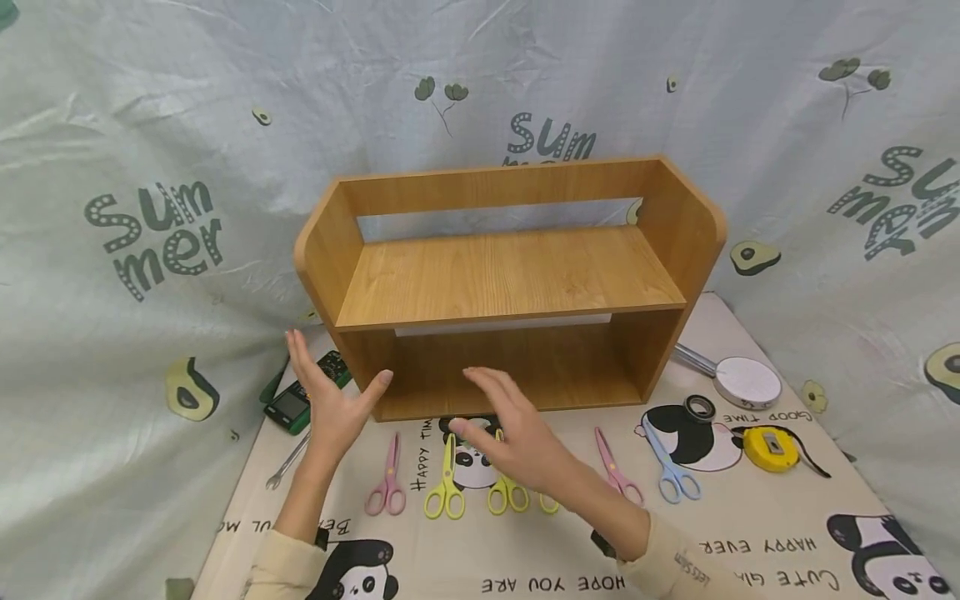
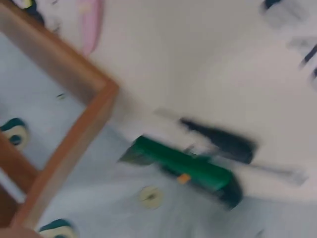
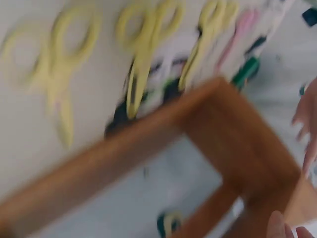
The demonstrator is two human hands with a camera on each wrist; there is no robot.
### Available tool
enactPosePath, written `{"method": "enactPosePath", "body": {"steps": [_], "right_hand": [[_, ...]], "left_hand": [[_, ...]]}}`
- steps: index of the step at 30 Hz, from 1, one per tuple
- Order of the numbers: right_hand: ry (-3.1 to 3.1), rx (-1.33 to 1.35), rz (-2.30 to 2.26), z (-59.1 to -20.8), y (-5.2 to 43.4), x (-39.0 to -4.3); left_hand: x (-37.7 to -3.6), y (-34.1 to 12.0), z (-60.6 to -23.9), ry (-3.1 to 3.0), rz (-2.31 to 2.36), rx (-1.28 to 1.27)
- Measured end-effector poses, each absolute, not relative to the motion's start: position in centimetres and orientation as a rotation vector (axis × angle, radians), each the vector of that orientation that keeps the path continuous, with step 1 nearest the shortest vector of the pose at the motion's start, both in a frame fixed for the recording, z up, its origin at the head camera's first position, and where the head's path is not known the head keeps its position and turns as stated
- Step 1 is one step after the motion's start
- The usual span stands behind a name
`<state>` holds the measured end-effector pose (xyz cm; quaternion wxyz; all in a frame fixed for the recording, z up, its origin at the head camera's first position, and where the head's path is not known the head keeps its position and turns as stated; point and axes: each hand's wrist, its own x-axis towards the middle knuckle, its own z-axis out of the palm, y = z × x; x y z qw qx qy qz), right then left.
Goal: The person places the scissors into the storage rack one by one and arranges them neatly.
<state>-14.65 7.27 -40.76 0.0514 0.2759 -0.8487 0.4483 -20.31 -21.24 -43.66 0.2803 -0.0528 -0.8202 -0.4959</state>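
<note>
A two-tier wooden shelf [image 1: 510,271] stands upright at the table's far side. Beside its lower left corner, my left hand [image 1: 333,408] is raised with fingers extended and thumb spread, holding nothing. My right hand [image 1: 517,437] hovers before the lower compartment, also holding nothing, its fingers extended. Below it are yellow scissors [image 1: 508,493], with another yellow pair [image 1: 446,487] further left. Pink scissors [image 1: 387,482] lie nearer my left hand. A green multimeter [image 1: 288,410] is behind that hand, partly hidden by it. Both wrist views are blurred; the shelf [image 3: 237,134] fills much of the right one.
Right of the shelf are a round white-faced object with a metal handle [image 1: 746,382], a black tape roll [image 1: 700,408] and a yellow tape measure [image 1: 772,448]. Blue scissors [image 1: 667,462] and pink scissors [image 1: 613,467] lie nearby. A wrench [image 1: 283,468] lies at left. A curtain [image 1: 247,100] hangs behind.
</note>
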Motion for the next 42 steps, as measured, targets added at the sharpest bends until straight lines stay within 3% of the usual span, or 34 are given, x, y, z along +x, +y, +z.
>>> {"method": "enactPosePath", "body": {"steps": [4, 16, 24, 42], "right_hand": [[-2.615, 0.815, 1.595, -43.3, 4.4, -14.2], [-2.6, 0.637, 1.968, -49.8, -1.6, -13.5], [-2.734, 0.557, 1.807, -51.4, -3.8, -13.0], [-2.898, 0.503, 1.466, -52.6, -6.3, -12.0]], "left_hand": [[-20.6, -22.7, -45.5, -2.317, -1.567, -0.011], [-21.6, -24.4, -50.2, -2.411, -1.908, -0.026], [-22.0, -25.0, -51.2, -2.601, -1.855, 0.107], [-22.5, -25.3, -51.4, -2.627, -1.768, 0.102]]}}
